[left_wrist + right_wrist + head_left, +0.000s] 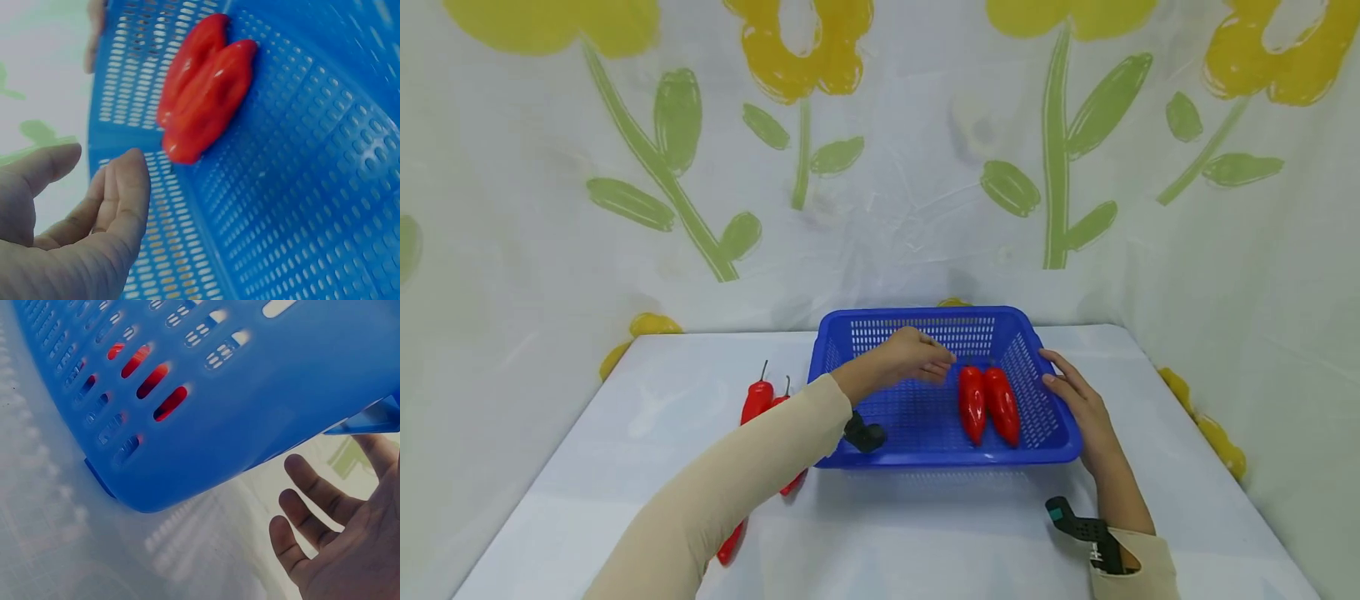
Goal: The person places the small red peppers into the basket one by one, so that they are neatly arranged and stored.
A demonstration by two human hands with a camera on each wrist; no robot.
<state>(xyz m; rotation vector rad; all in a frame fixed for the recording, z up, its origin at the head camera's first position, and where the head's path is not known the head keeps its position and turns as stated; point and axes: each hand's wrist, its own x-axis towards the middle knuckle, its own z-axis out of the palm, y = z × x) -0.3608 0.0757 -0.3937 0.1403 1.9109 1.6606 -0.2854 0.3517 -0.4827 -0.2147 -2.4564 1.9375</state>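
A blue plastic basket (940, 457) with slotted walls stands on the table, and two red peppers (972, 404) lie side by side at its right. Over the basket, left of these peppers, hangs my left hand (917, 353). In the left wrist view its thumb and bent fingers (132, 187) stand apart with nothing between them. At the basket's right rim is my right hand (1084, 408), fingertips touching the rim from outside. Loosely spread fingers (315, 487) of that hand show below the rim in the right wrist view; its thumb is hidden there.
More red peppers (757, 400) with thin stems lie on the white table (647, 417) left of the basket, partly hidden by the left sleeve (737, 483). A flowered cloth (910, 183) hangs behind the table. Each wrist wears a black camera mount (1078, 525).
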